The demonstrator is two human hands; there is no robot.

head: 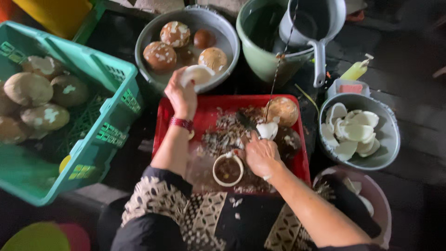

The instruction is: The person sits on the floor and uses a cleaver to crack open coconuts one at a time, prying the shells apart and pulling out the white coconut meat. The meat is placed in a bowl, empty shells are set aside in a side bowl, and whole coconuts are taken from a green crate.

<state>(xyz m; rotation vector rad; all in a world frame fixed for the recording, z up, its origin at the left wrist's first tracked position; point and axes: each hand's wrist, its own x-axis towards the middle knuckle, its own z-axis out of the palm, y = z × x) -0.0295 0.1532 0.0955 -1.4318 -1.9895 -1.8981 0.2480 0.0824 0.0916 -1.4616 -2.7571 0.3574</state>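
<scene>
Peeling coconut over a red tray

The left hand (182, 95) curls around a white coconut piece (197, 74) at the rim of the grey basin (145, 35). The right hand (261, 155) grips a knife (246, 122) and pinches another white piece (267, 130) above the red tray (162, 118), amid shavings.
</scene>
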